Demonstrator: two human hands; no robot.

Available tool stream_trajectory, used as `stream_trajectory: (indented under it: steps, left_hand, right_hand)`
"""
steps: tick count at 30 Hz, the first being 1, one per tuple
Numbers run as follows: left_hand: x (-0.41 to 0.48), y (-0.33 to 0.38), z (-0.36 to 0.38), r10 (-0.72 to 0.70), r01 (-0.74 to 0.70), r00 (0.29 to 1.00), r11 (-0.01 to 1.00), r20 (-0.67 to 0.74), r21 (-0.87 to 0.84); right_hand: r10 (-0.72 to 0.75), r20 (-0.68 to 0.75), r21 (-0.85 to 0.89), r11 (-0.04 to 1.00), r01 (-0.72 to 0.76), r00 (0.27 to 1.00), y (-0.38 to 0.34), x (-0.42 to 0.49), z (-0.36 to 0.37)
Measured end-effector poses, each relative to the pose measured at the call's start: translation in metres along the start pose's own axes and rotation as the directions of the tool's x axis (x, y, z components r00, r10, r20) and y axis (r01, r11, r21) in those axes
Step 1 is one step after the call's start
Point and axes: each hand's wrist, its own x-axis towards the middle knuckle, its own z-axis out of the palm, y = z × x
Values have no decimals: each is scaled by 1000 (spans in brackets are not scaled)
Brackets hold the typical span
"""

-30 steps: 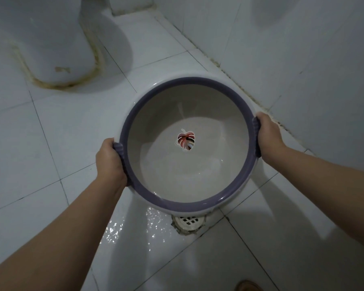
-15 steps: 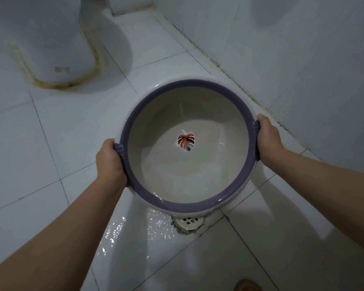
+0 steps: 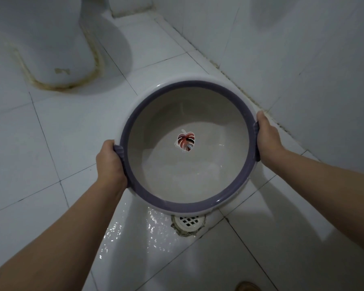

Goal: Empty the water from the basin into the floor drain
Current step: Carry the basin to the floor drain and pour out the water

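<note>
A round white basin with a purple rim (image 3: 189,86) and a red leaf print on its bottom hangs above the floor, tipped a little toward me. A shallow pool of water lies in its near half. My left hand (image 3: 109,162) grips the left handle and my right hand (image 3: 267,137) grips the right handle. The white grated floor drain (image 3: 188,224) shows just below the basin's near edge, partly hidden by it. The tiles left of the drain glisten with water (image 3: 135,225).
A toilet base (image 3: 51,45) with a stained seal stands at the upper left. A tiled wall (image 3: 303,59) runs along the right, close to my right hand. A brown object (image 3: 247,286) peeks in at the bottom edge.
The basin's far rim has dropped slightly, so the basin sits flatter. The water has spread back across its bottom toward the leaf print. Both hands keep their grip.
</note>
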Motion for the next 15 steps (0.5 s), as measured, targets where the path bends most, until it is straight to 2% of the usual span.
stream_trajectory:
  steps: [15]
  left_hand:
    - [-6,0,-1,-25,28,999,998,48,-60]
  right_hand:
    - [32,-39,110,994,-28,999,-5,-3,-1]
